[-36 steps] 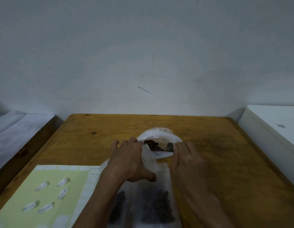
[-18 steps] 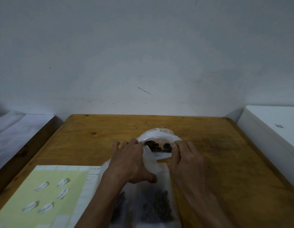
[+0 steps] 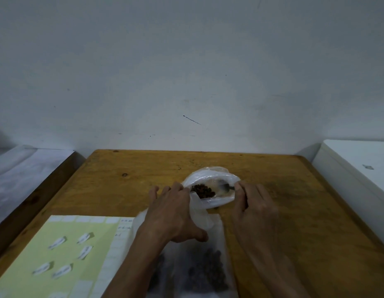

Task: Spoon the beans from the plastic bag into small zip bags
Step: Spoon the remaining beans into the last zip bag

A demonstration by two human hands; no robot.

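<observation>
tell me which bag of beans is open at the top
The plastic bag farthest from the person, between both hands: its mouth gapes, showing beans. The nearer bags lie flat.

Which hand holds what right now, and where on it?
Right hand pinches the spoon by its handle end, bowl inside the plastic bag. Left hand grips the bag's near rim.

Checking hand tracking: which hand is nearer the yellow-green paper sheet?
Left. The left hand sits just right of the yellow-green paper sheet, on the clear plastic bag; the right hand lies farther right.
</observation>
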